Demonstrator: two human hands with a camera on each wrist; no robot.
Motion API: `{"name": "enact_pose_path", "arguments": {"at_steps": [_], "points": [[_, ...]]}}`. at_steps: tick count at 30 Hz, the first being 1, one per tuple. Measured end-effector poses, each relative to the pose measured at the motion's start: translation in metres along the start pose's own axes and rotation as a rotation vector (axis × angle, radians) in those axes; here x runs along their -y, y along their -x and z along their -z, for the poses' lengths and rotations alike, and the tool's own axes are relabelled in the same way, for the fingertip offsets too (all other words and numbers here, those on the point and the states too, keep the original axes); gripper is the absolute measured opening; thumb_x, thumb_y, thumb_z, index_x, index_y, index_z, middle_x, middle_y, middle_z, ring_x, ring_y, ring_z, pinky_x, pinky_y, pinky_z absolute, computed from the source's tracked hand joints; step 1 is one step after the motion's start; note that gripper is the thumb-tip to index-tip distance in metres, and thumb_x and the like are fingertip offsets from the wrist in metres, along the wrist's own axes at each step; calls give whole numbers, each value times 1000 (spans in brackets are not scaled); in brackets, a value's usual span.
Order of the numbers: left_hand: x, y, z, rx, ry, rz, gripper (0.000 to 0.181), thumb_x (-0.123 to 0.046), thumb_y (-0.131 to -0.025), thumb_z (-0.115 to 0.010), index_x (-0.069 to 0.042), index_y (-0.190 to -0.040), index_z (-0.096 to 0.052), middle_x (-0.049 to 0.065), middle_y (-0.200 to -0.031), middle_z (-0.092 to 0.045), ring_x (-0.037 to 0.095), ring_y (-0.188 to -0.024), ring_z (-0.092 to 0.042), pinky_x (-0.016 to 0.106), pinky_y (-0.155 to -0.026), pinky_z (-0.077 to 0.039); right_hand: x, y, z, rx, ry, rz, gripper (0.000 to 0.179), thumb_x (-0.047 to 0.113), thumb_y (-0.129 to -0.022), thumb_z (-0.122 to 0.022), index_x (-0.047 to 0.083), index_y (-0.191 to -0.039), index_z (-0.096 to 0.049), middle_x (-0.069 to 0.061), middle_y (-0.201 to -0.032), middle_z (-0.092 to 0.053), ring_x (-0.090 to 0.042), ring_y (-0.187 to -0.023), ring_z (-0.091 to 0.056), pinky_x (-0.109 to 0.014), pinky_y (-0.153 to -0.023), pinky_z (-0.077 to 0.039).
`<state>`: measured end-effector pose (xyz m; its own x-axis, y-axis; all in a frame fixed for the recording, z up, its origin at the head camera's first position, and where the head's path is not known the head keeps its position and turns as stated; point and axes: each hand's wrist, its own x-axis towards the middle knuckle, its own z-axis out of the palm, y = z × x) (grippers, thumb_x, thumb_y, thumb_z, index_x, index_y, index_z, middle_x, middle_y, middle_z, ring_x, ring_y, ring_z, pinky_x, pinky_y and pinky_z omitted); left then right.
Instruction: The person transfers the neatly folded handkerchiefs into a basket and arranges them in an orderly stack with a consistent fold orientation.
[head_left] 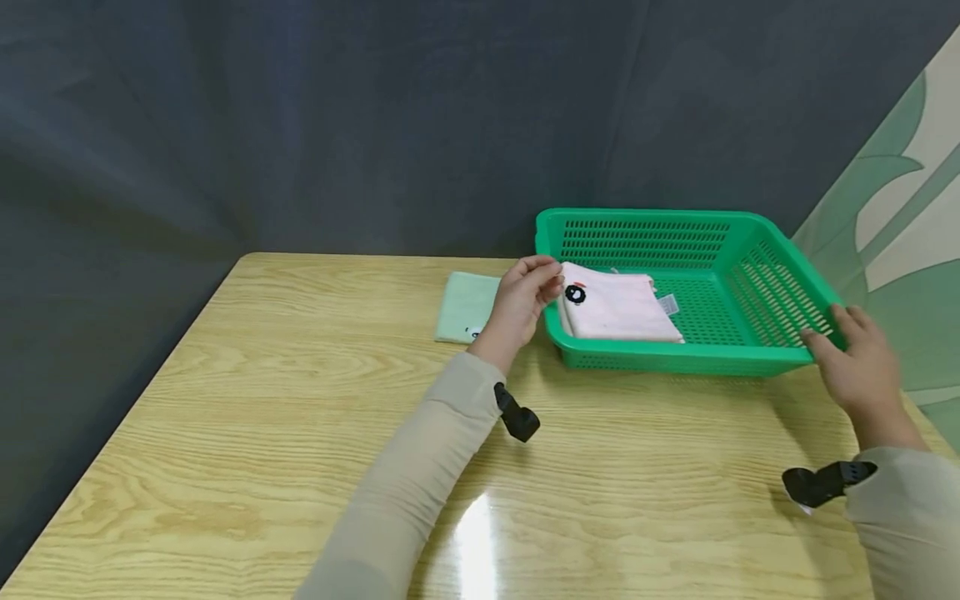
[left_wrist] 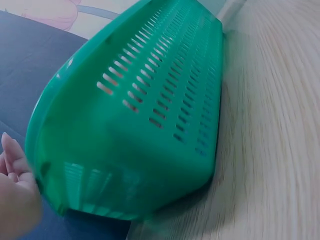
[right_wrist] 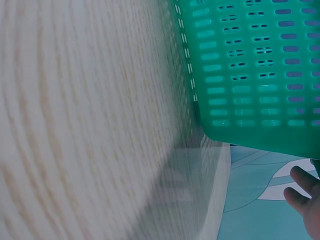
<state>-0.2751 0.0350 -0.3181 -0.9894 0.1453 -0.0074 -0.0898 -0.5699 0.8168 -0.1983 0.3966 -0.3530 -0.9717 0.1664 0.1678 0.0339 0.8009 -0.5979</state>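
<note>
A green plastic basket (head_left: 675, 358) with slotted walls stands on the table. Inside, at its left end, lies a folded pale pink towel (head_left: 626, 308) with a black round face motif. My left hand (head_left: 525, 296) is at the basket's left rim, its fingers bent and the fingertips beside the towel's upper left corner; I cannot tell whether they pinch anything. In the left wrist view, the left hand (left_wrist: 17, 192) shows at the edge beside the rim. My right hand (head_left: 858, 358) grips the basket's front right corner, thumb over the rim.
A folded light green towel (head_left: 465, 308) lies left of the basket, partly hidden behind my left hand. The wooden table (head_left: 300, 400) extends to the left and front. A dark curtain (head_left: 375, 125) hangs behind, and a leaf-patterned surface (head_left: 900, 233) is at the right.
</note>
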Motion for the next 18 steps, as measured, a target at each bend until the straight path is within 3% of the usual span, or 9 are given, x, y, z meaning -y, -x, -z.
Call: {"name": "enact_pose_path", "arguments": {"at_steps": [5,12,18], "points": [[-8,-1,14,-53,-172,40,5,-4,-84,-54,-6,-89,-53,1,-77,-52,11,-68,-51,21,-63,-42,15,6,1,-5,-5,4,58,27,-93,-30,0,-136,-3,-24,-139,6,-46,-121,7,-63,-90,0],[-24,-3,50,-112,-457,138,29,-14,-86,-54,-3,-112,-50,6,-106,-51,23,-102,-48,32,-89,-35,14,5,0,-6,-24,15,59,27,-92,-31,0,-136,-3,-24,-139,7,-47,-121,7,-63,-89,0],[-33,-2,67,-134,-578,233,36,-20,-87,-52,-7,-119,-46,6,-118,-47,24,-111,-42,39,-94,-27,15,6,2,4,-32,1,59,27,-93,-31,1,-137,-3,-22,-139,8,-46,-121,8,-63,-89,-1]]}}
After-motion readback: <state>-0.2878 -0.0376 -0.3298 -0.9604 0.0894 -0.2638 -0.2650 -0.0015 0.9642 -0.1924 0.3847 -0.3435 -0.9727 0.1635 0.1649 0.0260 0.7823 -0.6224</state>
